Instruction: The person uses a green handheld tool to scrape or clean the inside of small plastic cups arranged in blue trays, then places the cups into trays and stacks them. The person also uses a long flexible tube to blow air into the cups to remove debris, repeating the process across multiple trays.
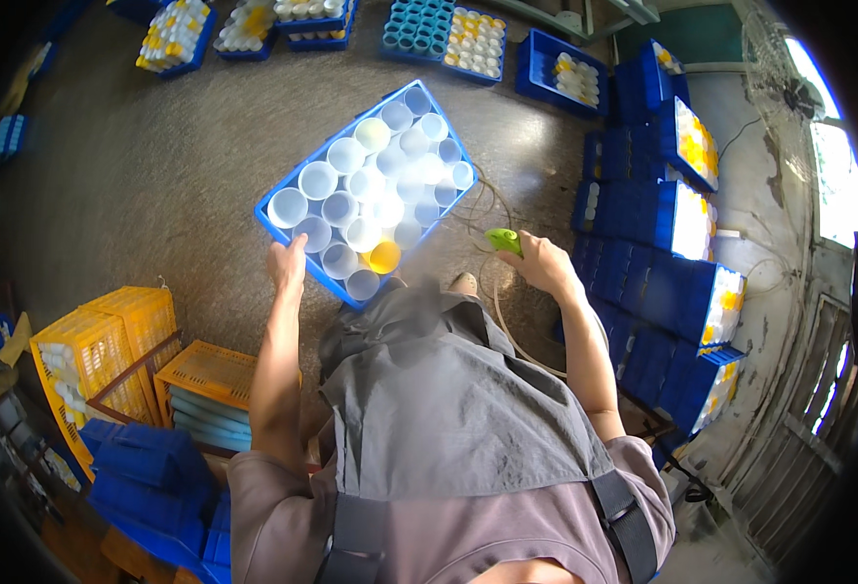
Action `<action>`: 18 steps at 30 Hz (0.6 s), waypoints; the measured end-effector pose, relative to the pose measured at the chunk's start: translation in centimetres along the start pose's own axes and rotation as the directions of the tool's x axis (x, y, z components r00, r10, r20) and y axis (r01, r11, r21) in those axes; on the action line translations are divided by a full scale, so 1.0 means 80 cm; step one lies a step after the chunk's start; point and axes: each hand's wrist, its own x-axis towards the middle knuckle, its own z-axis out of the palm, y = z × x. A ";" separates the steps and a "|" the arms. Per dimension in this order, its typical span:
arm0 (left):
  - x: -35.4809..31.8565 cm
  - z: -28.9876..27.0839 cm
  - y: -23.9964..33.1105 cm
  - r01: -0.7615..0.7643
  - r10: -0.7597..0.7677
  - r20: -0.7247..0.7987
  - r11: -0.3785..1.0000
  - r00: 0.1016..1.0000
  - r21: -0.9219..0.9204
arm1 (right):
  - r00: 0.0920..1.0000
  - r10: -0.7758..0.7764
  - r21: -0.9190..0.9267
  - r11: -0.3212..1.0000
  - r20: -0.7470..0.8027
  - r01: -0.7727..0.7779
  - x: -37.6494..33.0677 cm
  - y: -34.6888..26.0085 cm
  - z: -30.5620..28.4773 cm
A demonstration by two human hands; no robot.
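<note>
Along the far edge of the concrete floor (156, 165), several blue crates (478, 39) sat in a row, filled with white and yellow-capped containers. One teal tray (417, 24) among them held open round cells. To the right, a tall stack of blue crates (653, 214) lay tipped on their sides against the wall, showing white and yellow contents. A standing fan (784, 92) stood by the bright window (838, 185). At lower left were yellow mesh baskets (108, 350) and a heap of empty blue bins (147, 487).
</note>
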 end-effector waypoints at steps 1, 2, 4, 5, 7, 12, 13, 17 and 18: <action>0.005 0.001 0.002 -0.032 0.031 -0.014 0.999 0.999 -0.027 | 1.000 -0.007 0.024 1.000 0.015 0.007 0.001 -0.010 -0.001; 0.011 0.000 0.003 -0.033 0.032 -0.018 0.999 0.999 -0.042 | 0.999 -0.015 0.047 0.999 0.030 0.013 0.004 -0.021 -0.003; 0.023 -0.001 0.007 -0.038 0.037 -0.018 0.997 0.999 -0.070 | 0.999 -0.038 0.009 0.999 0.005 0.038 0.011 -0.041 -0.007; 0.030 -0.003 0.010 -0.028 0.025 -0.039 0.996 0.999 -0.079 | 0.999 -0.054 -0.012 0.998 0.004 0.054 0.015 -0.049 -0.010; 0.042 -0.009 0.016 -0.014 0.011 -0.040 0.997 0.999 -0.080 | 0.996 -0.088 -0.025 0.996 0.006 0.088 0.024 -0.064 -0.016; 0.074 -0.019 0.047 -0.032 0.030 -0.097 0.999 0.995 -0.020 | 0.983 -0.184 0.028 0.983 0.014 0.183 0.048 -0.096 -0.040; 0.081 -0.020 0.056 -0.014 0.015 -0.088 1.000 0.996 0.016 | 0.981 -0.191 0.022 0.981 0.035 0.190 0.052 -0.101 -0.047; 0.116 -0.012 0.098 0.006 0.001 -0.124 0.998 0.992 0.059 | 0.957 -0.283 0.010 0.959 0.061 0.283 0.073 -0.123 -0.081; 0.128 -0.008 0.109 0.011 0.014 -0.161 0.988 0.987 0.152 | 0.950 -0.306 0.017 0.952 0.053 0.306 0.081 -0.127 -0.090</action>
